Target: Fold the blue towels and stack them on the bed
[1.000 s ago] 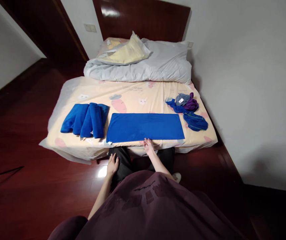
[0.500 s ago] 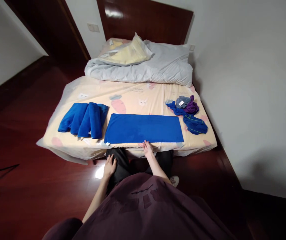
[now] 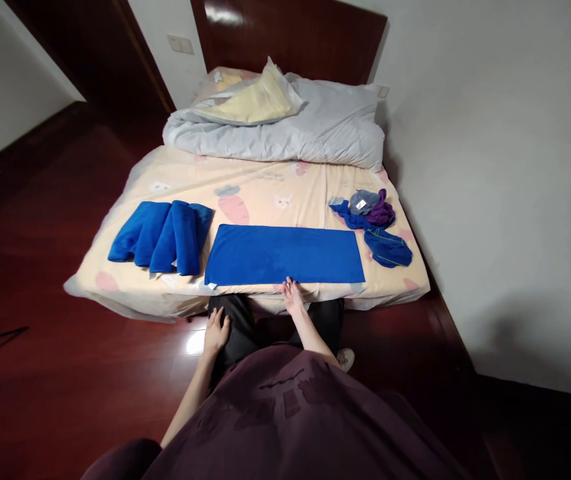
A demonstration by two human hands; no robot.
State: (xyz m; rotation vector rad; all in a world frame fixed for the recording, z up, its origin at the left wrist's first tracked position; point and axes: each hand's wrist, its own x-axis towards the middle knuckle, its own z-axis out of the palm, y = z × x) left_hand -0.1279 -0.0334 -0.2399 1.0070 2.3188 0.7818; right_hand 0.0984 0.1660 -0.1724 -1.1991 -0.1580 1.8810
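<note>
A blue towel (image 3: 285, 255) lies spread flat as a long rectangle along the front edge of the bed, with a small white tag at its near left corner. My right hand (image 3: 292, 295) rests at the middle of the towel's near edge, palm partly up, fingers loosely apart and holding nothing. On my left thigh lies my left hand (image 3: 216, 332), its fingers stretched out and free of any object. Left of the flat towel are several rolled blue towels (image 3: 162, 237), side by side and partly overlapping, with white tags showing.
On the bed's right side sit crumpled blue, grey and purple cloths (image 3: 372, 210) and a blue cloth with green trim (image 3: 388, 248). A grey quilt (image 3: 335, 127) and a yellow cloth (image 3: 258, 103) lie by the dark headboard (image 3: 295, 33). The wall (image 3: 490, 167) runs close along the right.
The whole view has shifted slightly, with the bed a little further left and higher. My hands and the towels keep the same places relative to each other.
</note>
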